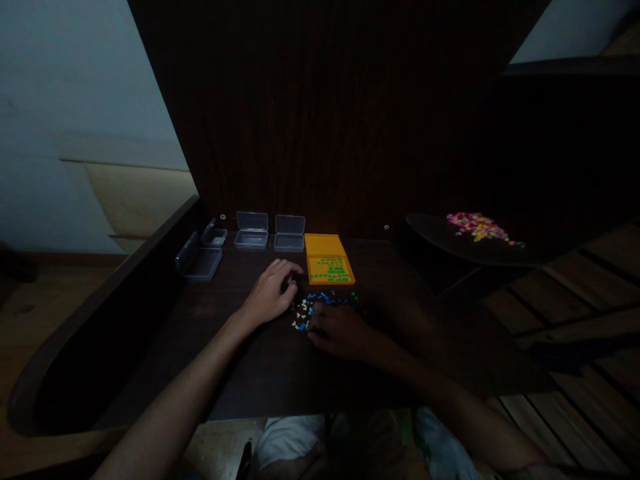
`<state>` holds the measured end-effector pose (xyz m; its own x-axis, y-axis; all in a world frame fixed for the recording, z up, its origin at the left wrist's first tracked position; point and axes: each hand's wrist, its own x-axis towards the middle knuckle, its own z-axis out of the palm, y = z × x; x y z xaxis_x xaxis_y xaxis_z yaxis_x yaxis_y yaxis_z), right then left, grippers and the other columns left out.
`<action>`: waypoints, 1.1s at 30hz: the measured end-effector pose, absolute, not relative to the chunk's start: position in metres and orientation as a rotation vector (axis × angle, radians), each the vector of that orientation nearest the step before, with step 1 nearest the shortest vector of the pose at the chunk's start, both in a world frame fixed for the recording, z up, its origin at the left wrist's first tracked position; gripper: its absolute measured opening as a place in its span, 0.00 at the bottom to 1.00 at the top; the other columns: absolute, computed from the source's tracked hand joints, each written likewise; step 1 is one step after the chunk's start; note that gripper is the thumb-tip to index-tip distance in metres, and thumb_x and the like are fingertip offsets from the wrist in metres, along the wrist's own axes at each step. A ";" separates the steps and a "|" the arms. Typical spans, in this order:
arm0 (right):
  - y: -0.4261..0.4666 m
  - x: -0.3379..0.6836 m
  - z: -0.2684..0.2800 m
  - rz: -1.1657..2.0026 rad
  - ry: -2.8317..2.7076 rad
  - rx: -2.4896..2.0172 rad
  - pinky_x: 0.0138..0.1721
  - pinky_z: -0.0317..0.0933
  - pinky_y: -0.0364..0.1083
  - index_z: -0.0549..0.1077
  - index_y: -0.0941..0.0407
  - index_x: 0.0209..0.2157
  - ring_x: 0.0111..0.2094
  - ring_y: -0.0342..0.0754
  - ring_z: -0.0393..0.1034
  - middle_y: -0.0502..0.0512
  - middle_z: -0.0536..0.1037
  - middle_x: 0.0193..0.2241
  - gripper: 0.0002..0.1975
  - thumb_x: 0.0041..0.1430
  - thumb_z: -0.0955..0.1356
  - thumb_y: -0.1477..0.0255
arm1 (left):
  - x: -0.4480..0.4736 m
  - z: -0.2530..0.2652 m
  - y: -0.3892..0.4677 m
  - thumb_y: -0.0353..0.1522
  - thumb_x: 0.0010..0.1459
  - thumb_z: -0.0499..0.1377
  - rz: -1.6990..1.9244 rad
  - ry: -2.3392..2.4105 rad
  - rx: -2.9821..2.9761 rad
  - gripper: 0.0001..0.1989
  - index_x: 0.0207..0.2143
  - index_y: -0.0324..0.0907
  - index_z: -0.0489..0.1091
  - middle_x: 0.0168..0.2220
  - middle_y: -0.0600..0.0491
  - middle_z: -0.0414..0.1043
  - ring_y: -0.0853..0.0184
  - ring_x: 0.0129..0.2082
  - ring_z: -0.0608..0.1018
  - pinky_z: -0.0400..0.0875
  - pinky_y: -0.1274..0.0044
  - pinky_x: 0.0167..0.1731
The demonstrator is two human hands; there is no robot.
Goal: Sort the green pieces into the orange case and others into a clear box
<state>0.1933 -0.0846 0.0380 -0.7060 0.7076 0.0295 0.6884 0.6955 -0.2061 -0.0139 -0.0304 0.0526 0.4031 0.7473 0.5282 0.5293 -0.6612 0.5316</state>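
On the dark wooden desktop (240,360), small loose pieces lie in a scatter, with blue pieces (325,295) along the top and cream pieces (300,313) to the left. My right hand (343,330) is lowered over the scatter's right part, fingers bent and the thumb apart from them; dim light hides whether a tiny piece touches the tips. Just left of the scatter rests my left hand (273,290), its fingers curved with a gap to the thumb, and nothing visible in it. Behind the hands an orange box (324,245) lies open, with green pieces (337,270) in its tray.
Open clear plastic cases stand at the back: one (289,243), another (251,240), a small one (215,237) and a larger one (203,263) by the raised left side panel (115,313). A pile of pink and yellow pieces (480,227) sits on a rounded shelf (435,240) at right.
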 end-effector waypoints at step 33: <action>0.052 0.208 0.066 -0.033 -2.662 -1.557 0.33 0.54 0.42 0.76 0.58 0.35 0.37 0.46 0.70 0.58 0.76 0.40 0.12 0.65 0.62 0.72 | -0.012 0.046 -0.030 0.23 0.56 0.52 1.039 1.307 2.479 0.09 0.37 0.41 0.69 0.34 0.50 0.71 0.62 0.38 0.71 0.70 0.69 0.41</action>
<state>0.2082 0.0517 0.0659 -0.4892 0.8701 0.0606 0.8713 0.4906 -0.0107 -0.0117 -0.0299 0.0457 0.3792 0.7740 0.5071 0.6684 -0.6081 0.4283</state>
